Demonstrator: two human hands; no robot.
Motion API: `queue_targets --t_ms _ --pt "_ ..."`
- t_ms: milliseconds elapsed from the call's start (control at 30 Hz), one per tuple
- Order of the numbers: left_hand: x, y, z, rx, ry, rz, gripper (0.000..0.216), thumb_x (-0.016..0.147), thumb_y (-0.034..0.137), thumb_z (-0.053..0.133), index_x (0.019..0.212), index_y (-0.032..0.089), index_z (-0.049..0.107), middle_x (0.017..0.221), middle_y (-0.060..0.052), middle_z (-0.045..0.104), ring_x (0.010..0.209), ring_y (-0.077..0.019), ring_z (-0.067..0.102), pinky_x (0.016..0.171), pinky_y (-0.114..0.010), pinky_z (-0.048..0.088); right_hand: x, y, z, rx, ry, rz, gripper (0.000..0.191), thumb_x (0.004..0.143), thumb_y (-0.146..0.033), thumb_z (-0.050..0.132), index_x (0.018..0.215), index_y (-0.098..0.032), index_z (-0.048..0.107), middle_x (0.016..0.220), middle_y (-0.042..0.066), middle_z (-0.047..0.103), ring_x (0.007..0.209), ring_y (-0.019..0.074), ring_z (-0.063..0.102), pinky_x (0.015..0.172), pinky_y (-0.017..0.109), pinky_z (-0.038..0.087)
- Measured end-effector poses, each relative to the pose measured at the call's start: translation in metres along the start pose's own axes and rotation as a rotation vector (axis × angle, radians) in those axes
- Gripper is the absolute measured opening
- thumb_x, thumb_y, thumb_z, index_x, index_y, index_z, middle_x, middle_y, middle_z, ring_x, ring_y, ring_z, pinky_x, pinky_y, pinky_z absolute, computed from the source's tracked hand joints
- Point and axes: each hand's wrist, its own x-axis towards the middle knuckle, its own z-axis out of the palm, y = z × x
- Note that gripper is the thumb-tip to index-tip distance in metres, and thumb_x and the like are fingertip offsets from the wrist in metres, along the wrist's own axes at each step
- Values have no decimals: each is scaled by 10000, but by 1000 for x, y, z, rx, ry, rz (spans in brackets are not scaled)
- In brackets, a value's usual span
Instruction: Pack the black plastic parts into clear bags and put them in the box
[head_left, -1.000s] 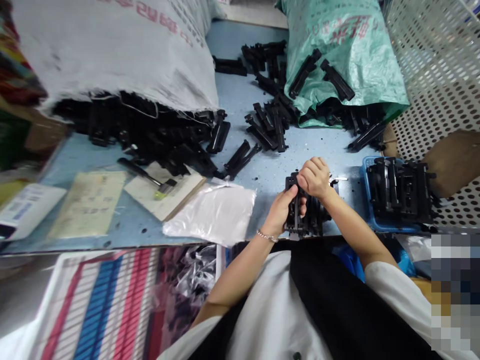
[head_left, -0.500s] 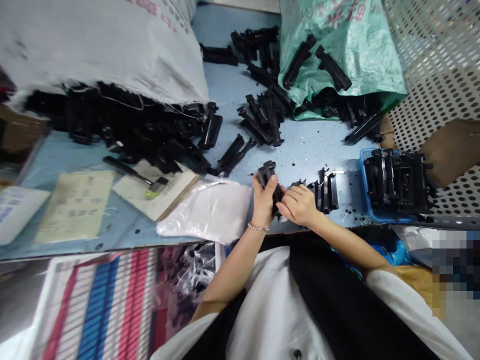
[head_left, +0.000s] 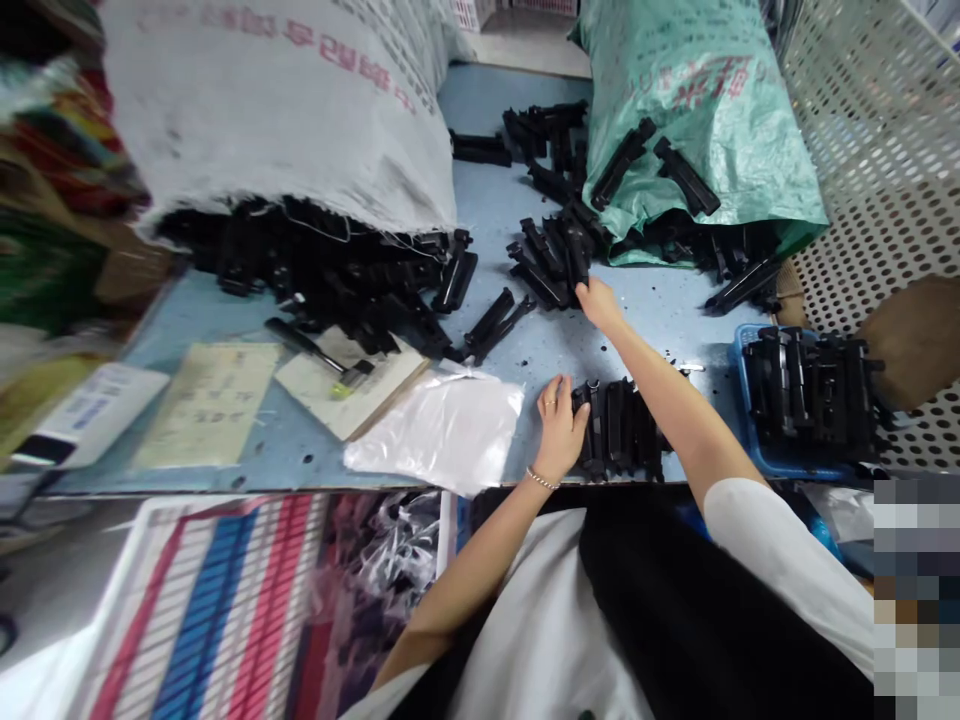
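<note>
My left hand [head_left: 559, 423] lies against the left end of a row of black plastic parts [head_left: 621, 440] standing side by side at the table's near edge; its fingers are together and flat on the parts. My right hand [head_left: 598, 300] is stretched forward to a small heap of black plastic parts [head_left: 551, 257] in the middle of the table. Its fingertips touch a part at the heap's near edge. The fingers are mostly hidden behind the hand.
A white woven sack [head_left: 285, 110] spills black parts [head_left: 322, 275] at the left. A green sack [head_left: 694, 120] lies at the back right. A blue tray [head_left: 750, 440] holds stacked parts at the right. Clear plastic bag [head_left: 439, 430], papers [head_left: 206, 405] and a small hammer [head_left: 319, 350] lie nearby. Perforated metal panel [head_left: 877, 130] stands right.
Both hands held a part together half a second ago. Now the part stands in the row, my left hand rests against it and my right hand has reached forward to the heap.
</note>
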Motion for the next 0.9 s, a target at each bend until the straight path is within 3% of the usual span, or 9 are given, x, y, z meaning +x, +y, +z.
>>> queue_targets --t_ms 133,267,367,500,600,667,767,833,900 --pt "21 12 -24 -298 25 -17 626 952 520 516 1495 241 381 1540 -173 386 1436 -305 391 1177 -522 348 -56 8 -18 50 41 -53 411 1026 -370 282 1023 -152 631 866 110 653 863 260 607 802 374 484" --pt "43 44 -44 -602 136 -67 840 869 548 662 1550 333 221 1566 -113 375 1377 -271 478 1135 -439 423 -160 2 -33 -53 92 -449 425 1026 -436 338 1186 -143 601 1068 162 642 1000 285 591 882 407 487" --pt "41 63 -54 -677 96 -192 663 848 522 694 1426 294 461 1298 -74 615 1196 -260 613 1033 -416 517 -204 0 -50 -22 51 -649 454 1051 -465 279 1215 -189 601 1073 123 648 993 245 594 888 381 493" --pt "12 77 -58 -805 -83 -292 491 854 551 674 1255 273 618 1001 -45 707 969 -255 700 825 -383 608 -190 5 -64 -138 217 -674 506 1018 -582 309 1076 -199 635 995 126 642 934 270 556 840 423 448" --pt "-7 82 -53 -839 -151 -357 580 838 601 675 1314 282 583 1005 -52 712 864 -249 719 723 -362 615 -166 6 -55 -209 177 -681 533 1008 -605 314 849 -202 625 865 123 627 855 265 537 785 406 408" --pt "-12 81 -50 -836 -120 -365 633 823 600 697 1356 295 544 1071 -52 703 823 -233 720 707 -358 614 -161 1 -47 -178 155 -582 555 1031 -570 251 794 -207 598 791 102 608 808 245 534 745 373 386" --pt "-10 76 -55 -816 -1 -335 582 838 582 690 1322 285 561 1123 -49 691 934 -236 713 783 -355 612 -178 -7 -38 -89 104 -393 592 1051 -544 158 821 -215 593 734 61 587 732 210 523 689 332 355" --pt "-8 72 -64 -789 75 -336 507 855 593 664 1231 258 608 1058 -41 701 1002 -240 699 821 -348 605 -203 -8 -32 -72 57 -458 582 1045 -561 187 828 -219 604 746 54 596 732 205 521 693 331 352" --pt "-8 69 -73 -772 101 -365 479 859 625 636 1139 236 633 940 -33 703 981 -239 703 810 -343 605 -230 -5 -23 -103 44 -645 535 1022 -583 292 814 -216 620 781 65 617 769 216 525 717 347 357"
